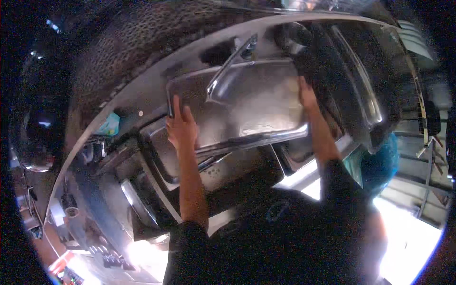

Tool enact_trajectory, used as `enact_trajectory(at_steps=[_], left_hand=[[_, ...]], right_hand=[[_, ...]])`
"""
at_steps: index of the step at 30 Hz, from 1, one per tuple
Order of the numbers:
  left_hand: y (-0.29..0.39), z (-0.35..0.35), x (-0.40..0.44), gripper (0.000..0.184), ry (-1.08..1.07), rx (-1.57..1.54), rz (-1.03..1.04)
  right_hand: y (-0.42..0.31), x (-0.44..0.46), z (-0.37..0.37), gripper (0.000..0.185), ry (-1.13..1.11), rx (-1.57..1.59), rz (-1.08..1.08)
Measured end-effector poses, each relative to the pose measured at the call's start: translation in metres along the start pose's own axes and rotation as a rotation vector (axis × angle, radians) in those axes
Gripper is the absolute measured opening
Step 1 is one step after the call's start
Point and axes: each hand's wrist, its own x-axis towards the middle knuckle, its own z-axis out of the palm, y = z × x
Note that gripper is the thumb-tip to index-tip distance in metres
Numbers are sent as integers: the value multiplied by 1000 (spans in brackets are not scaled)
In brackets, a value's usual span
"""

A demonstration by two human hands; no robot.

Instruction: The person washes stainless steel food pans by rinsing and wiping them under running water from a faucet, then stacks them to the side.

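Note:
A large, shallow metal tray [213,121] is tilted over a sink basin [237,175], its inner face shiny and wet-looking. At its left edge is my left hand [182,127], gripping the rim with a finger pointing up along the side. My right hand [308,96] holds the opposite edge, higher up. A yellowish patch shows beside the right fingers; whether it is a reflection or an object I cannot tell. The faucet [230,66] reaches down over the tray from the back ledge. Under the tray, part of the basin is hidden.
A metal pot [295,40] stands behind the tray at the back right. Farther right is a long, shiny metal pan or tray [358,76]. A green packet [110,124] lies on the left ledge. A blue rounded container [382,164] stands right of my body.

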Motion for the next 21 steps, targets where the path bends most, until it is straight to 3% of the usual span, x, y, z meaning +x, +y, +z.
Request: enact_trajectory(at_steps=[5, 7, 9, 15, 17, 21], left_hand=[[2, -18, 2, 52, -112, 85, 74], [-3, -6, 5, 53, -14, 63, 121], [-14, -6, -1, 54, 34, 59, 138], [-74, -16, -9, 63, 101, -135, 275], [-88, -31, -28, 64, 60, -32, -22], [-135, -27, -9, 63, 130, 11, -21]], right_hand=[[-43, -136, -14, 72, -34, -359, 117], [-63, -163, -3, 71, 124, -409, 10], [-65, -174, 1, 73, 193, -431, -46], [-107, -161, 22, 73, -5, -430, -66], [-128, -159, 40, 73, -46, -440, -125], [-156, -159, 72, 72, -52, -345, -271]])
